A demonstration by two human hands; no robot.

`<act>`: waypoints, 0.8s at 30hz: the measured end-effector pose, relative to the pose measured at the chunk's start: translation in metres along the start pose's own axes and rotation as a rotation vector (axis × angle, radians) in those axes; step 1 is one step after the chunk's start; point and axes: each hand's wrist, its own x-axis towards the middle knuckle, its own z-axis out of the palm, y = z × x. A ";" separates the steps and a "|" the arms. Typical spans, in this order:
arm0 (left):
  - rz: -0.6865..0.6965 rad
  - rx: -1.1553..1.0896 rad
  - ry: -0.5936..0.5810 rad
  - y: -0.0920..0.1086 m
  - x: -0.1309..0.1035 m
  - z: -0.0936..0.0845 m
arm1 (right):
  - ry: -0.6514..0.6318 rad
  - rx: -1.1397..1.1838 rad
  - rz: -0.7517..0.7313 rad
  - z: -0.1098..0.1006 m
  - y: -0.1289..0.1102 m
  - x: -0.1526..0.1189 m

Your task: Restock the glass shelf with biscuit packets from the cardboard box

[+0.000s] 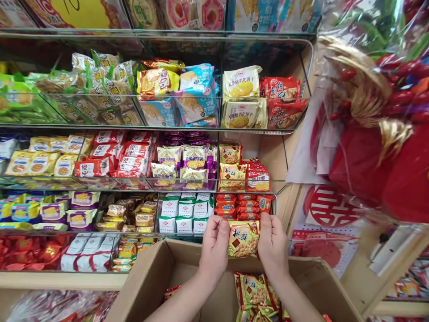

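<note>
A yellow and red snack packet (244, 240) is held upright between both hands, its printed front facing me. My left hand (216, 243) pinches its left edge with closed fingers, and my right hand (273, 243) grips the right edge the same way. Below them stands an open cardboard box (147, 286). Inside it lie several similar yellow packets (253, 293), partly hidden by my right forearm. Just behind the hands, small red packets (225, 205) sit in a shelf compartment. Matching yellow packets (232, 175) stand one shelf higher.
Tiered shelves with clear front lips (187, 184) hold many packaged snacks across the left and centre. Red decorations in plastic (368, 156) hang close on the right. Plastic-wrapped goods (60, 306) lie at the lower left, beside the box.
</note>
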 end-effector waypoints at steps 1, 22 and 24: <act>-0.004 -0.018 0.014 -0.001 0.001 0.000 | 0.003 -0.007 -0.014 -0.001 -0.001 0.000; 0.023 -0.079 0.017 -0.003 -0.011 -0.004 | -0.385 0.580 0.284 -0.033 -0.015 -0.030; 0.048 -0.036 0.024 -0.001 -0.010 -0.005 | -0.517 0.584 0.342 -0.034 -0.017 -0.033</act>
